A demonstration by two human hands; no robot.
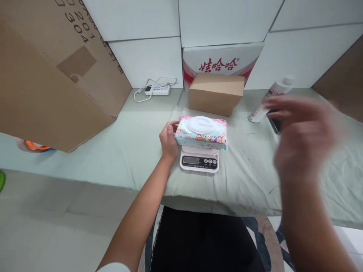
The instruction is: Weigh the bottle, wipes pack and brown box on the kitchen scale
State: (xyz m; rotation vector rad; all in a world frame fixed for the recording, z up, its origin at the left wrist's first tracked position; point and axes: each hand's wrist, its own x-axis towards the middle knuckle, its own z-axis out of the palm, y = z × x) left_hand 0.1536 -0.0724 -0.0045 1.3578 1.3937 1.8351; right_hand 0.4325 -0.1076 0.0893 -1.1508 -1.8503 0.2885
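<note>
Left: tape rolls point(36, 146) lie partly under the slanted edge of a large carton point(70, 94), brown corrugated board with printed figures and a tape patch. A broad stretch of pale green cloth point(138, 139) runs from the carton's lower corner to the left hand. At the rear wall, a white rectangular power strip point(161, 90) lies with its thin cable looped on and beside it.

Centre: left hand point(168, 140) is bent against the left end of the wipes pack point(202, 132), fingers partly hidden; cannot tell how firmly it grips. Pack is soft glossy film, pink and pale blue, with a rounded oval lid. It sits over the white plastic scale point(199, 159), overhanging both sides; the cloth's front edge runs near the scale. Close behind the pack, a plain cardboard box point(214, 94) limits room rearward.

Right: wrinkled cloth separates the scale from a tilted white cylindrical bottle point(256, 114). Right hand point(304, 136) is raised in front, well apart from the pack, motion-blurred, fingers bent; cannot tell whether it holds anything.
</note>
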